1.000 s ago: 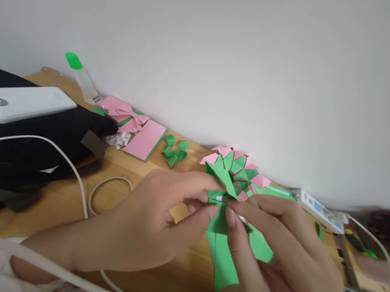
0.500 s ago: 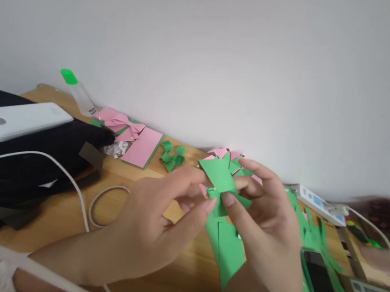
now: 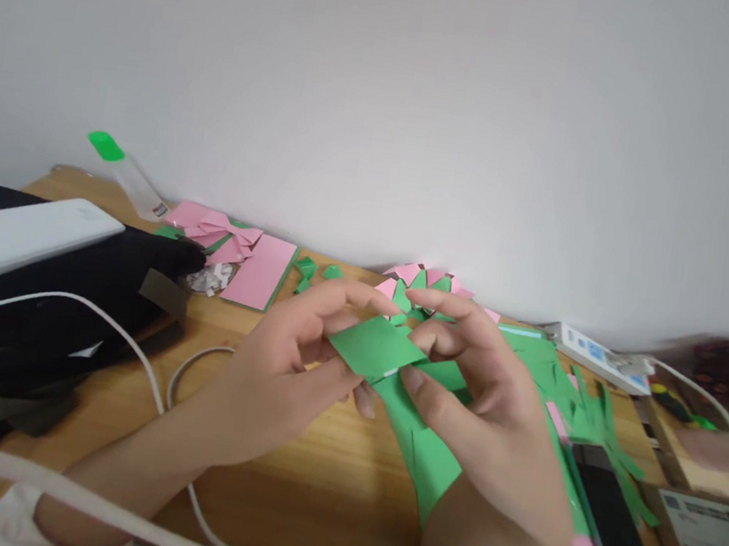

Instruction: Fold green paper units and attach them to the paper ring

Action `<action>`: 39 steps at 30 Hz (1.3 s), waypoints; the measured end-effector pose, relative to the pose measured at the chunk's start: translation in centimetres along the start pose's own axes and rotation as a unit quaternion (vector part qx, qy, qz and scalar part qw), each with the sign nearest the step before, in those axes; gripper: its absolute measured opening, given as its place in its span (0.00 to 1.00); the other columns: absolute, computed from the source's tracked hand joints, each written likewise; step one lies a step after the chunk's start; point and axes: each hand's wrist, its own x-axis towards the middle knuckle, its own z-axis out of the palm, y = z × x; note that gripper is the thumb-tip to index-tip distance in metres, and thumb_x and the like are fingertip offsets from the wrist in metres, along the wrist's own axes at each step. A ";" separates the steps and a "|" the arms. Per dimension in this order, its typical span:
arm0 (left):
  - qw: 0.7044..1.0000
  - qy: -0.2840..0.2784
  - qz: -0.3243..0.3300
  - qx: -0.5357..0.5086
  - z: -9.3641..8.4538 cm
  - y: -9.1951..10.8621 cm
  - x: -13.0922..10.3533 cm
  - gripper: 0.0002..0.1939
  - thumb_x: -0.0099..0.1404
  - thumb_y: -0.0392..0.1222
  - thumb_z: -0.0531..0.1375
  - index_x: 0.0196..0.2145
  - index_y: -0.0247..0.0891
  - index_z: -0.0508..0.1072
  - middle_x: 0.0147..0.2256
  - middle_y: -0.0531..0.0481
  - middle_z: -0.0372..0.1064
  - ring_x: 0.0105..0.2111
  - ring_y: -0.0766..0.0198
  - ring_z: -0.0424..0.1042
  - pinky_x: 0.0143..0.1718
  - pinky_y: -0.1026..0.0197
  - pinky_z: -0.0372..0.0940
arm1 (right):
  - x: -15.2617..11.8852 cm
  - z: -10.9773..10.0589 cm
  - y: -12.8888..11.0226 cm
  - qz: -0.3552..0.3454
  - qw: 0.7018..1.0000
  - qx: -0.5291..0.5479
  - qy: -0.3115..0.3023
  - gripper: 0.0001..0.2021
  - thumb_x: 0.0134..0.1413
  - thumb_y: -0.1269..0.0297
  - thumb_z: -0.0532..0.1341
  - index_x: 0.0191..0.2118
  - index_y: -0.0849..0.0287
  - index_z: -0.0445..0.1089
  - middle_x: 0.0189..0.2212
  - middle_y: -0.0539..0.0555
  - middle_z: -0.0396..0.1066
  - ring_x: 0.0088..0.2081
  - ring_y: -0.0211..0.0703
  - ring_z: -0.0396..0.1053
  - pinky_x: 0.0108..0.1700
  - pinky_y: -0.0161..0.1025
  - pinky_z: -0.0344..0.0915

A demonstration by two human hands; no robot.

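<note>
A folded piece of green paper (image 3: pixel 376 347) is held up between both hands over the wooden table. My left hand (image 3: pixel 285 379) has its fingers behind the paper's left part and its thumb below it. My right hand (image 3: pixel 493 418) pinches the right end between thumb and fingers, where a small white strip shows. Larger green sheets (image 3: pixel 436 464) lie beneath, partly hidden by my right hand. Behind the hands, pink and green folded pieces (image 3: pixel 435 281) sit near the wall. Small green folded pieces (image 3: pixel 306 268) lie to their left.
At left, a white power bank (image 3: pixel 31 235) rests on a black bag (image 3: pixel 133 277). A pink sheet (image 3: pixel 262 272) is at back left. A phone (image 3: pixel 614 525), green strips and a power strip (image 3: pixel 597 355) stand right. White cables cross the front left.
The green paper has turned from upright to a flatter, leftward tilt. My left hand has shifted up, its thumb now below the paper. The view has moved slightly.
</note>
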 end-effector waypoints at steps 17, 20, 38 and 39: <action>0.993 0.091 0.073 0.034 0.6 0.2 -0.1 0.15 0.60 0.30 0.60 0.45 0.41 0.72 0.30 0.57 0.73 0.23 0.73 0.71 0.24 0.72 0.68 | -1.2 1.7 -1.6 0.000 0.973 -0.222 0.065 0.12 0.58 0.69 0.58 0.24 0.57 0.66 0.17 0.44 0.61 0.20 0.31 0.58 0.21 0.32 0.54; 0.992 0.093 0.079 0.026 0.5 0.2 -0.2 0.17 0.60 0.28 0.58 0.45 0.42 0.72 0.31 0.58 0.72 0.23 0.74 0.69 0.23 0.73 0.67 | -0.9 1.7 -1.7 0.035 0.989 -0.136 0.045 0.13 0.58 0.68 0.57 0.22 0.57 0.65 0.18 0.45 0.63 0.22 0.32 0.60 0.21 0.31 0.55; 0.995 0.063 0.077 0.009 0.6 -0.3 0.0 0.20 0.57 0.26 0.54 0.46 0.41 0.68 0.29 0.58 0.69 0.24 0.73 0.69 0.24 0.71 0.67 | 0.0 1.9 0.0 0.084 0.996 0.024 0.023 0.13 0.56 0.71 0.59 0.21 0.57 0.70 0.19 0.44 0.68 0.23 0.31 0.63 0.24 0.29 0.59; 0.995 0.065 0.080 0.014 0.5 -0.4 0.0 0.21 0.57 0.26 0.53 0.46 0.41 0.68 0.31 0.57 0.69 0.24 0.73 0.69 0.24 0.71 0.67 | 0.1 1.9 0.1 0.087 0.996 0.028 0.023 0.13 0.56 0.71 0.59 0.21 0.56 0.70 0.19 0.44 0.69 0.22 0.30 0.62 0.23 0.29 0.58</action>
